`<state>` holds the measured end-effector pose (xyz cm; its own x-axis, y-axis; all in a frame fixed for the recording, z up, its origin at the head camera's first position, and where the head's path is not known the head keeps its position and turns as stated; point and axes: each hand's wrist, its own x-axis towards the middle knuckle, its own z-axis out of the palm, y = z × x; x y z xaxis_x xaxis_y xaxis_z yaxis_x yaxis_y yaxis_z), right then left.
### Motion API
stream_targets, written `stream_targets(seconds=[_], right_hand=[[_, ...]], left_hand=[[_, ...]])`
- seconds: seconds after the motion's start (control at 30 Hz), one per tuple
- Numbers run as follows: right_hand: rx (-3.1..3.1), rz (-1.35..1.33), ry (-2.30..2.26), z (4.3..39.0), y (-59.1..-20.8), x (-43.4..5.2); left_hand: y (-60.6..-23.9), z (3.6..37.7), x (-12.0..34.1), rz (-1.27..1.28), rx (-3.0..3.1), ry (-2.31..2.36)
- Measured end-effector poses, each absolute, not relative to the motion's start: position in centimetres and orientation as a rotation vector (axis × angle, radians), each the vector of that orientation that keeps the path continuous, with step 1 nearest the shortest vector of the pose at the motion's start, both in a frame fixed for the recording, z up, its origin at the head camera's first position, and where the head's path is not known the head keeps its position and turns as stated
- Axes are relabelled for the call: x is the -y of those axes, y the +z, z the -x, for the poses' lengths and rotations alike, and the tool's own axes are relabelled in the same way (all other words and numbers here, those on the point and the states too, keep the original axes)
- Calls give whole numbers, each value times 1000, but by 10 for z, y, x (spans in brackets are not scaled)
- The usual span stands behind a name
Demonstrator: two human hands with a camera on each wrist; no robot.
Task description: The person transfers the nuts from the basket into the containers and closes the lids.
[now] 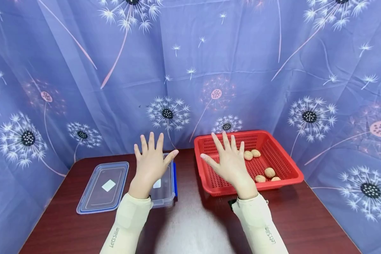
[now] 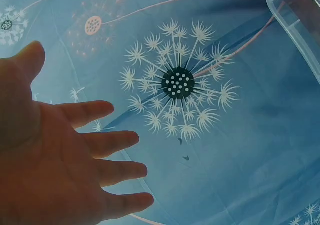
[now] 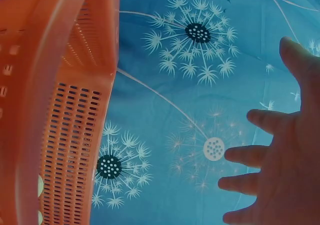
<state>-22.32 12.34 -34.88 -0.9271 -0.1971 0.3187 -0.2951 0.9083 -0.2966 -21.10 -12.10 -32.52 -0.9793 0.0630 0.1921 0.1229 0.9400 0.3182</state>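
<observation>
My left hand [image 1: 150, 164] is held up with its fingers spread, overlapping the clear plastic box [image 1: 165, 195] in the head view. Raised the same way, my right hand [image 1: 231, 164] overlaps the left part of a red perforated basket [image 1: 289, 181]. Neither palm holds anything. Several walnuts [image 1: 269, 172] lie in the basket, mostly toward its right side; my right hand hides part of its inside. In the left wrist view the left hand [image 2: 75, 160] shows straight, parted fingers. The right wrist view has the right hand [image 3: 280, 150] apart from the basket wall [image 3: 70, 150].
A flat clear lid [image 1: 98, 187] with a blue rim and a white label lies on the dark red table [image 1: 190, 225], left of the box. Blue strips line the box's right side. A blue dandelion-print curtain [image 1: 190, 88] surrounds the table at the back and sides.
</observation>
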Motion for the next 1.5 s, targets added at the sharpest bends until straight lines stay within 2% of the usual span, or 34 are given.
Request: stream_targets(seconds=[1.0,1.5], right_hand=[[2450,-587,665,220,-335,-130],[2340,-594,706,213,-330,-149]], left_hand=[[-316,201,141,312,2548,-573],[-320,198,153,398,2292,-665]])
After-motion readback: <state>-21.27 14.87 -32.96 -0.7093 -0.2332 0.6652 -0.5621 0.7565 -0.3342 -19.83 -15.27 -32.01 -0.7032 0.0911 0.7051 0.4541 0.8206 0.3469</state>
